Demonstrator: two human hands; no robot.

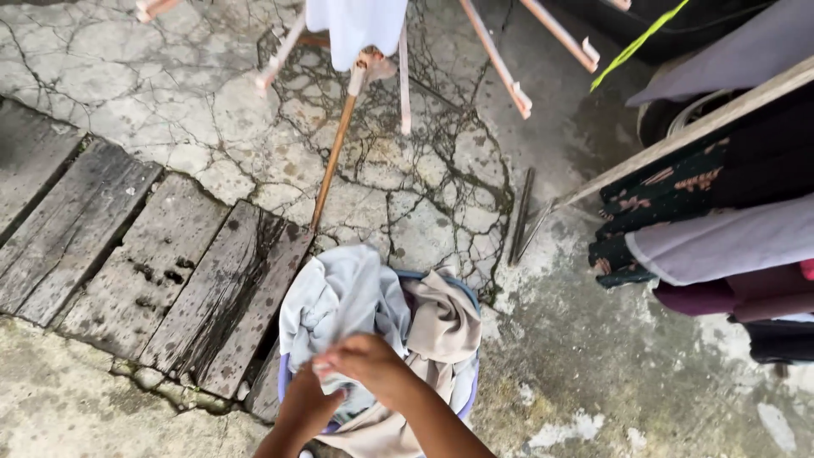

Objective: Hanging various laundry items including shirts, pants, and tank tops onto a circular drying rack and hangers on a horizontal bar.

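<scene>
Hands, left (303, 407) and right (366, 363), fingers closed on crumpled pale blue cloth (339, 293) in round basket (469, 399).

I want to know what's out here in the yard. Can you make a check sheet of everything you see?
Surface: cracked concrete ground, with weathered wooden planks at the left.
Job's things: pale blue cloth and beige cloth heaped in a blue-rimmed basket.
Clutter: a dark stick lying on the concrete.
Grippers: left hand and right hand both grip the pale blue cloth; fingers curled shut.
Cables: a dark hose or cable, top right; hard to tell.
Surroundings: a wooden drying rack with a white cloth; hung clothes on a rail at the right.
</scene>
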